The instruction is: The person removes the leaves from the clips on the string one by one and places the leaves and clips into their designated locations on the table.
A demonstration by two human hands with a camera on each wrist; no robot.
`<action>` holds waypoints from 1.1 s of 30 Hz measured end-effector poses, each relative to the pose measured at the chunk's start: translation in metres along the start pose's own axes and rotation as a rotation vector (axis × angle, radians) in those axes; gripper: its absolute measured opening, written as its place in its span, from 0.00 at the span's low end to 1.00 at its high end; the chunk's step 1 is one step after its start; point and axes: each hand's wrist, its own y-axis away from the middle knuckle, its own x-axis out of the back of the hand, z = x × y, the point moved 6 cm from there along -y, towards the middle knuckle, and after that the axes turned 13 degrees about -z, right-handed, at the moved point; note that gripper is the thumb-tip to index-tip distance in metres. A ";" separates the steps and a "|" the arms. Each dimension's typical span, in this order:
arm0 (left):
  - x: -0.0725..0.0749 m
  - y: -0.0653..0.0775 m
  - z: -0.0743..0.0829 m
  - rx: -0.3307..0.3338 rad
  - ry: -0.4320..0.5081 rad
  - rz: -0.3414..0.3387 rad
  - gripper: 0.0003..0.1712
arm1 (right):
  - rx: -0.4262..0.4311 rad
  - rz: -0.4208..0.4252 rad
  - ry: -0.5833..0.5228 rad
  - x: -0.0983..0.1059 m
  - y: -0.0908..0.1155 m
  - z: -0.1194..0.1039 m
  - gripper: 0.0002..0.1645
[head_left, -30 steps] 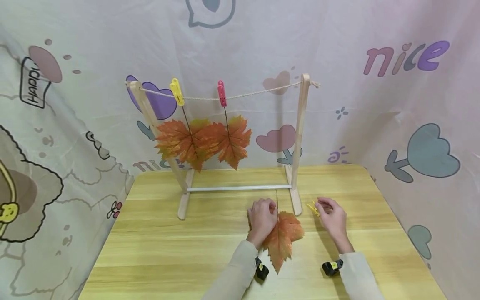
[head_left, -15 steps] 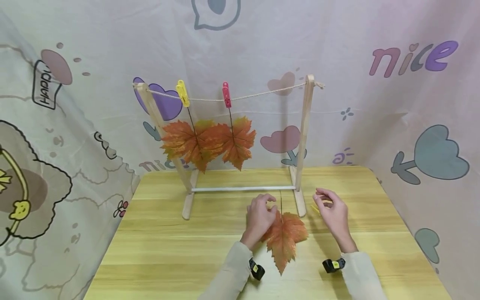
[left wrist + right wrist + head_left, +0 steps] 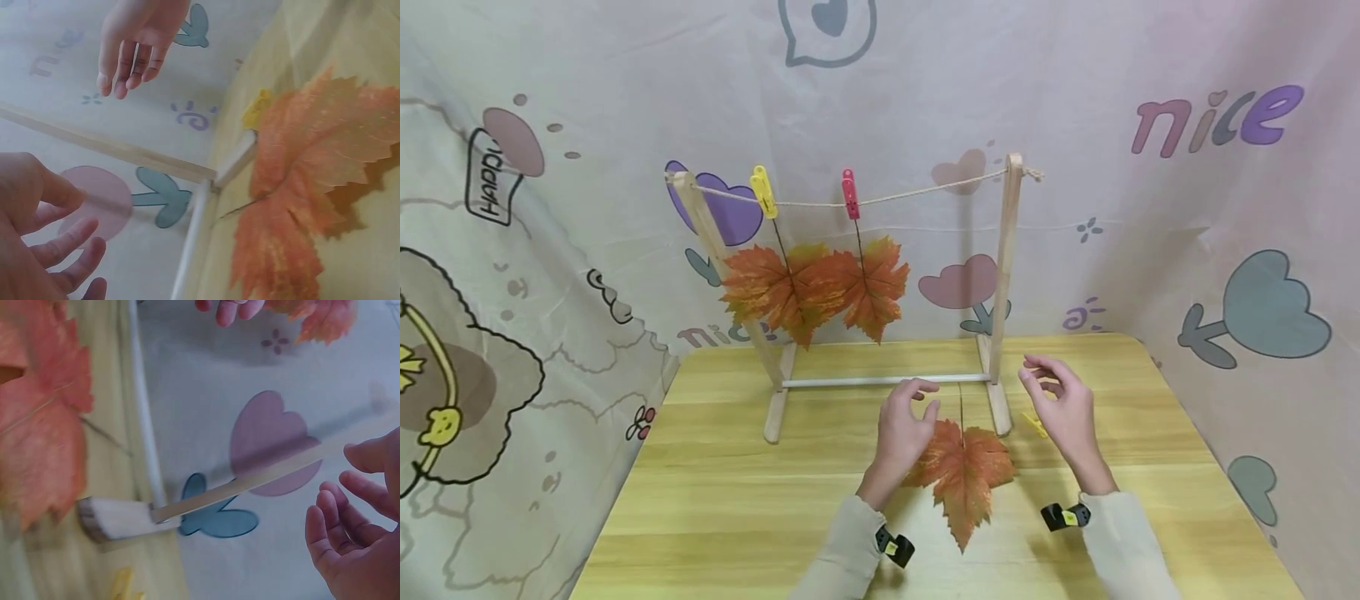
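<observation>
Altogether three leaves (image 3: pixel 964 475), three pegs (image 3: pixel 1035 426); left hand (image 3: pixel 901 429), right hand (image 3: pixel 1069 408), fingers (image 3: pixel 65 242) loosely apart

L slv (image 3: pixel 844 546) + R slv (image 3: pixel 1126 542): lt beige | wrist cams (image 3: pixel 1053 517): blk, boxy, yel. label (image 3: pixel 1070 518) ea.

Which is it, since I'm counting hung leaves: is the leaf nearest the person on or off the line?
Off: the leaf lies on the table, below the line, and the yellow clip lies apart from it.
</observation>
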 end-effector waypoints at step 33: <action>0.087 0.001 0.039 -0.204 0.069 0.161 0.11 | 0.283 -0.136 -0.013 -0.006 -0.046 -0.143 0.18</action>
